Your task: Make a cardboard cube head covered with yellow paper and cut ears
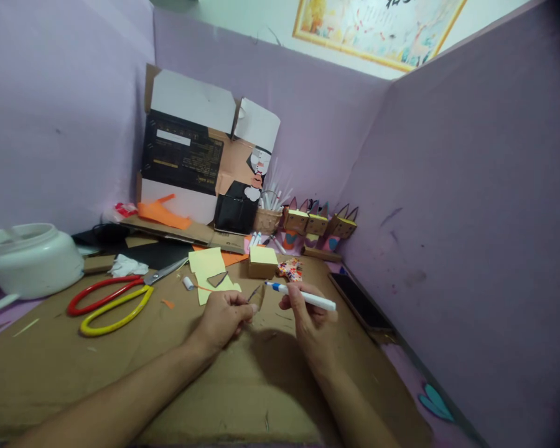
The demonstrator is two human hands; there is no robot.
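Between its thumb and fingers, my left hand [226, 314] pinches a small brown cardboard piece [258, 297] with a dark line along its edge. My right hand [310, 311] is closed around a white marker [310, 298], its blue tip pointing left, close to the cardboard piece. Whether the tip touches it I cannot tell. Just beyond my hands sit a small box with a yellow top [262, 261] and a flowery patterned scrap [290, 269]. Yellow paper [205, 264] lies past my left hand, with a dark-edged triangle [217, 279] on it.
Scissors [116, 305] with red and yellow handles lie at the left, near a white pot [30, 258]. A phone [360, 302] rests along the right edge. Several cardboard animal figures [317, 224] and a basket of markers [267, 219] stand behind. An unfolded carton [182, 149] leans at the back.
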